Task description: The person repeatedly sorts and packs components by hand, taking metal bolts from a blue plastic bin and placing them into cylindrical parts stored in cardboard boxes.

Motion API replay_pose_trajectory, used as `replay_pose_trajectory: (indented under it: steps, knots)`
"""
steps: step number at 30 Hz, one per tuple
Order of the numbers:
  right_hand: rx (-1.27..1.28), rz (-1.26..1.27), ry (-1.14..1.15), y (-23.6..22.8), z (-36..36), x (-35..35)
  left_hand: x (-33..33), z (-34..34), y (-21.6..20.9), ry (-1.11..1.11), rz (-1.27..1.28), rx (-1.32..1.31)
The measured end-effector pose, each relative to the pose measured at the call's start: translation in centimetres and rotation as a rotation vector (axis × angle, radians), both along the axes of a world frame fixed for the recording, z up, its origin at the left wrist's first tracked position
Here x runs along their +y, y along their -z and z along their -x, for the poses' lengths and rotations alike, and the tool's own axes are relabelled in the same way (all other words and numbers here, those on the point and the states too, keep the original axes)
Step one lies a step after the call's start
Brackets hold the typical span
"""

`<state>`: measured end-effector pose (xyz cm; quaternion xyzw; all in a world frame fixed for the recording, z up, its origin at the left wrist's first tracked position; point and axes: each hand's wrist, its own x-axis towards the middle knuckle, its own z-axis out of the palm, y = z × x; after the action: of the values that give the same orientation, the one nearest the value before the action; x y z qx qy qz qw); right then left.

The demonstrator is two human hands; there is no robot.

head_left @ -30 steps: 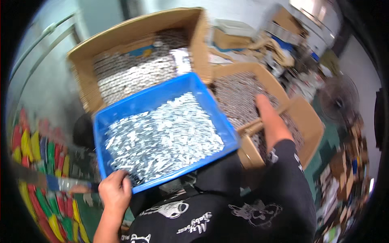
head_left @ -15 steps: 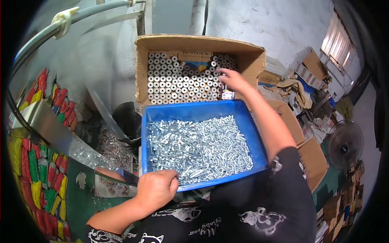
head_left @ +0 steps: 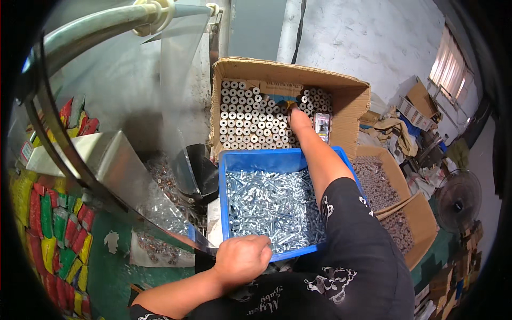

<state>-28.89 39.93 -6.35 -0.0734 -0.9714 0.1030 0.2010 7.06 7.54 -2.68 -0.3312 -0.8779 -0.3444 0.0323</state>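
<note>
A blue plastic bin (head_left: pixel 223 192) in front of me is spread with many short silvery metal pins or screws (head_left: pixel 266 205). My left hand (head_left: pixel 242 260) is closed at its near left corner, fingers curled over the rim. Beyond the bin, a cardboard box (head_left: pixel 290 68) lies with its opening toward me, filled with stacked round pieces (head_left: pixel 250 122) that show pale ends with dark centre holes. My right hand (head_left: pixel 300 122) reaches over the bin into this box, beside an orange-yellow patch among the pieces; its fingertips are hidden. A phone (head_left: pixel 322 126) with a lit screen stands just right of that hand.
On the right, an open carton (head_left: pixel 373 184) holds many small brownish round pieces, with a standing fan (head_left: pixel 456 202) farther out. To the left are a curved metal tube (head_left: pixel 101 29), a clear plastic sheet (head_left: pixel 184 69), a black bucket (head_left: pixel 197 170) and stacked colourful bags (head_left: pixel 53 229).
My view has shifted, so the bin and box sit lower and farther right. My right hand has moved away from the phone, leftward to the orange-yellow patch. My left hand stays at the rim.
</note>
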Motion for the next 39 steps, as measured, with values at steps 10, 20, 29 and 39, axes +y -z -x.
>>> replay_pose_trajectory:
  steps: [10, 20, 29, 39]
  knots:
    - [-0.219, 0.767, -0.619, -6.6, -9.4, -16.7, 0.3, -0.5, 0.0, -0.108, 0.009, 0.059]
    - [-0.246, 0.667, -0.715, -6.2, -15.2, -21.1, 1.3, -1.2, -0.2, -0.169, 0.003, 0.096]
    - [-0.194, 0.361, -0.743, -4.0, -22.6, -4.4, 0.9, -0.9, 0.4, -0.189, 0.031, 0.13]
    - [-0.445, -0.155, -0.556, 0.8, -27.4, 2.0, 1.1, -1.1, 0.6, -0.204, -0.03, 0.151]
